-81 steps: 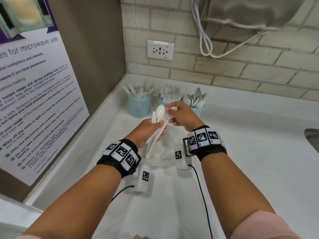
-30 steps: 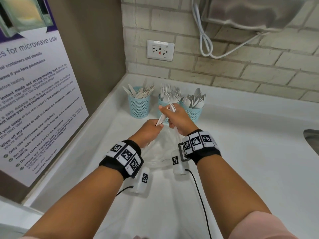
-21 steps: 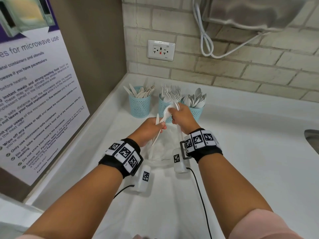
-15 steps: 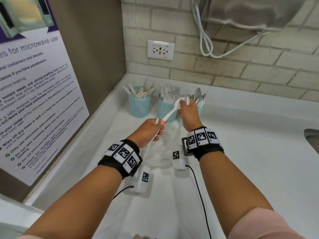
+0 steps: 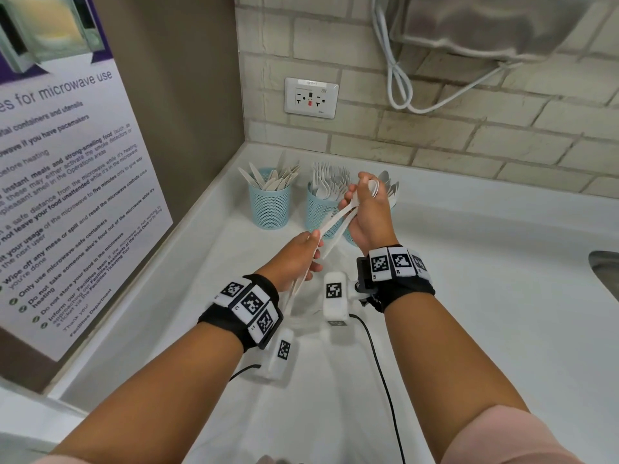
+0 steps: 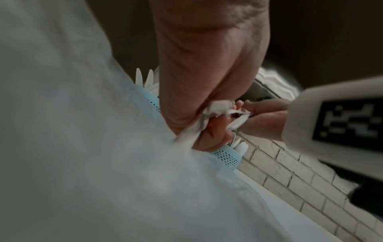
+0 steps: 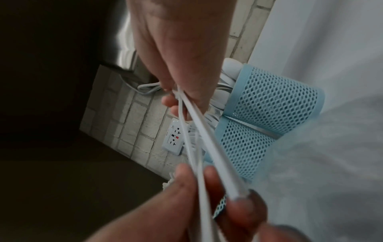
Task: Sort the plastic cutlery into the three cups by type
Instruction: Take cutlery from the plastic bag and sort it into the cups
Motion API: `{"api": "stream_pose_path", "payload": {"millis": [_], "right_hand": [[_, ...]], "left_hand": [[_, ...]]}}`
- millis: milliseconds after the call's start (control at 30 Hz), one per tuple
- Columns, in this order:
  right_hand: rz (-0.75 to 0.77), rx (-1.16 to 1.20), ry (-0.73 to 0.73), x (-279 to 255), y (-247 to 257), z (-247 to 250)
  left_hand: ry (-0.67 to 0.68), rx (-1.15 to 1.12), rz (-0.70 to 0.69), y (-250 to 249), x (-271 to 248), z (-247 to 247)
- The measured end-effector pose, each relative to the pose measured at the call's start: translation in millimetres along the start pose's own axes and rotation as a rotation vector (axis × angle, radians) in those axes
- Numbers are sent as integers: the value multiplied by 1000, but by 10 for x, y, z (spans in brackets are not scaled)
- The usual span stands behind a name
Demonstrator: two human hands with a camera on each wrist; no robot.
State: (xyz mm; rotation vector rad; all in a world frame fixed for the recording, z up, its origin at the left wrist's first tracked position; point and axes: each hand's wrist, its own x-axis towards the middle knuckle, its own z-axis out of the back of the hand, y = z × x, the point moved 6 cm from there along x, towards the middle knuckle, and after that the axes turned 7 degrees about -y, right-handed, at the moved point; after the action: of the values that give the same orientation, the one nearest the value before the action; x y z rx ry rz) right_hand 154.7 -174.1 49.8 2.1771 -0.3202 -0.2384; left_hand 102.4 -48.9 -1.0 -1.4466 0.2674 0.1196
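Three blue mesh cups stand at the back of the white counter: a knife cup point(image 5: 269, 204), a fork cup point(image 5: 320, 209), and a spoon cup point(image 5: 391, 193) mostly hidden behind my right hand point(image 5: 355, 199). That hand grips the bowl ends of two or three white spoons point(image 5: 335, 221) just in front of the spoon cup. Their handles slant down to my left hand point(image 5: 313, 249), which pinches them along with a bundle of white cutlery point(image 5: 299, 283). The right wrist view shows the spoon handles point(image 7: 199, 129) stretched between both hands beside the cups point(image 7: 275, 98).
A wall with a poster point(image 5: 67, 182) closes the left side, and a brick wall with an outlet point(image 5: 311, 97) and a looped cable point(image 5: 398, 78) closes the back. A sink edge point(image 5: 606, 272) lies at far right. A clear plastic wrapper point(image 5: 301, 318) lies under my wrists.
My right hand has drawn the spoons up and to the right, from over the fork cup to in front of the spoon cup. The left hand stays low, still holding the handles.
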Motion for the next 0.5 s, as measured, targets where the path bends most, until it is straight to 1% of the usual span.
{"api": "stream_pose_path", "payload": {"millis": [100, 200, 267, 333, 433, 500], "right_hand": [[29, 20, -11, 10, -1, -16], [37, 70, 13, -2, 10, -56], [59, 45, 45, -15, 20, -82], [114, -90, 79, -20, 38, -90], [242, -464, 88, -24, 61, -60], [324, -677, 65, -38, 89, -32]], "left_hand": [[-29, -40, -9, -16, 26, 9], [-6, -142, -13, -63, 20, -5], [4, -198, -21, -88, 6, -9], [-28, -229, -45, -111, 0, 18], [-108, -225, -91, -129, 48, 107], [-134, -207, -95, -133, 76, 139]]}}
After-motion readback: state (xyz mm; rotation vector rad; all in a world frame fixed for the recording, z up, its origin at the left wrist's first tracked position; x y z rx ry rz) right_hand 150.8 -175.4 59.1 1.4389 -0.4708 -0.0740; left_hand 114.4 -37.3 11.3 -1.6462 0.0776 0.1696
